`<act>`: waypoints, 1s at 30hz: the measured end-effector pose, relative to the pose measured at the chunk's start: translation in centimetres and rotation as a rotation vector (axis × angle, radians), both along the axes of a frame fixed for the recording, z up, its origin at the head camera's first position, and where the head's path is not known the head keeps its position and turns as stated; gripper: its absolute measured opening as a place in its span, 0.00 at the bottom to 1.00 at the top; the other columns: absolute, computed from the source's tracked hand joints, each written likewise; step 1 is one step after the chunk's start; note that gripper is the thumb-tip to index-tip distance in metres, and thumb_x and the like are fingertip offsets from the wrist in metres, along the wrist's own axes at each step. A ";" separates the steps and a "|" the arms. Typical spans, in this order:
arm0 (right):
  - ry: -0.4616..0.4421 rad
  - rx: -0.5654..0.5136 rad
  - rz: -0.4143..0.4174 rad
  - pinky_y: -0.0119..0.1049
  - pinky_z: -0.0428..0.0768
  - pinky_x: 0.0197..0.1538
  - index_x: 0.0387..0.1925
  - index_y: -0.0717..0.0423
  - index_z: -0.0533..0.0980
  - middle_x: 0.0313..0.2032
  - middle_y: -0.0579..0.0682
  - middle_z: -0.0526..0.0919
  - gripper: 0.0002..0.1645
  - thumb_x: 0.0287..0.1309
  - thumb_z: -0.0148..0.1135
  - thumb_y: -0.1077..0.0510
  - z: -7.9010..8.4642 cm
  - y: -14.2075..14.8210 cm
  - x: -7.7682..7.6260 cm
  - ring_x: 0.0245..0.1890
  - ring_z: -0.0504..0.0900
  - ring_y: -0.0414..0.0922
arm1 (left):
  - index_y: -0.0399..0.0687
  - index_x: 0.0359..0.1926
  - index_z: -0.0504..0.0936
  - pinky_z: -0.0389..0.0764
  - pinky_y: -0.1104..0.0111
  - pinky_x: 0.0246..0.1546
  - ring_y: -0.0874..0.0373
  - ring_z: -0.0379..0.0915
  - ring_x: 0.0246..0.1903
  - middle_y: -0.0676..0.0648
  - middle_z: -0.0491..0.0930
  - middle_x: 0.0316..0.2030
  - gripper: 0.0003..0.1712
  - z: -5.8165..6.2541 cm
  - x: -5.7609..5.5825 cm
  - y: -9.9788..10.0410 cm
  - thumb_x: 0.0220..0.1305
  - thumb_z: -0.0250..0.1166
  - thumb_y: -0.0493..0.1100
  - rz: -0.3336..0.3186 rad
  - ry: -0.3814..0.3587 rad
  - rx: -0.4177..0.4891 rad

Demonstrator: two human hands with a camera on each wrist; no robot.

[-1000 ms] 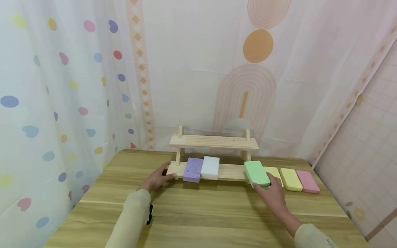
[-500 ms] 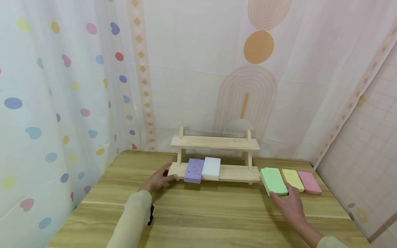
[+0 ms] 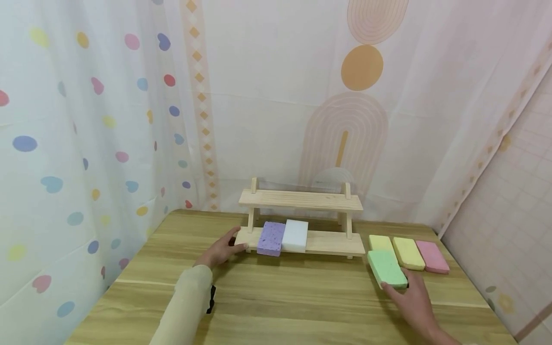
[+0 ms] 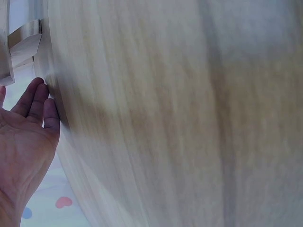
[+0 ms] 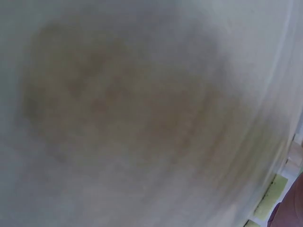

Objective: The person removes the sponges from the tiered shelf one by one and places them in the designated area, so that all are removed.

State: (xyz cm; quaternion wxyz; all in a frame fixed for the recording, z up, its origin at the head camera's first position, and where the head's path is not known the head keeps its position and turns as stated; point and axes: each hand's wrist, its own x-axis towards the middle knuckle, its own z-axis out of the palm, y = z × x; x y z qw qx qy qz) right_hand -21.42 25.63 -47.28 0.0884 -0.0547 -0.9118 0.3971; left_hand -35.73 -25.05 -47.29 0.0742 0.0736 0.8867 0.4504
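One green sponge (image 3: 386,269), clamped by the right hand (image 3: 412,297), lower right, now drawn nearer the frame's bottom, uncovers a yellow sponge (image 3: 380,242), leaving it off the stand (image 3: 334,242), whose left end the left hand (image 3: 220,250) touches, thumb and fingers apart.

And we've watched the right hand (image 3: 411,299) swing the green sponge (image 3: 385,269) right and nearer, away from the right end of the wooden rack (image 3: 334,242); we now see the left yellow sponge (image 3: 380,242), covered half a second ago!
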 end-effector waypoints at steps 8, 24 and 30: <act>-0.013 0.035 -0.012 0.63 0.64 0.59 0.67 0.77 0.59 0.59 0.74 0.64 0.52 0.60 0.68 0.41 -0.8 0.0 0.4 0.59 0.64 0.67 | 0.47 0.78 0.49 0.64 0.45 0.63 0.40 0.63 0.65 0.30 0.64 0.67 0.49 -0.1 0.0 0.0 0.68 0.63 0.59 -0.005 0.009 -0.013; -0.021 0.092 -0.014 0.64 0.65 0.60 0.66 0.79 0.60 0.57 0.76 0.66 0.54 0.59 0.68 0.39 -1.4 0.2 0.5 0.59 0.67 0.68 | 0.47 0.78 0.49 0.65 0.45 0.63 0.40 0.63 0.64 0.31 0.64 0.68 0.49 0.1 0.0 0.0 0.68 0.64 0.59 0.003 0.000 -0.005; 0.004 0.097 -0.013 0.63 0.65 0.60 0.65 0.78 0.63 0.56 0.76 0.69 0.53 0.57 0.70 0.39 -1.7 0.1 0.5 0.58 0.68 0.67 | 0.47 0.78 0.49 0.64 0.45 0.63 0.39 0.62 0.65 0.30 0.63 0.68 0.49 0.2 0.2 0.0 0.68 0.64 0.58 0.001 -0.001 -0.006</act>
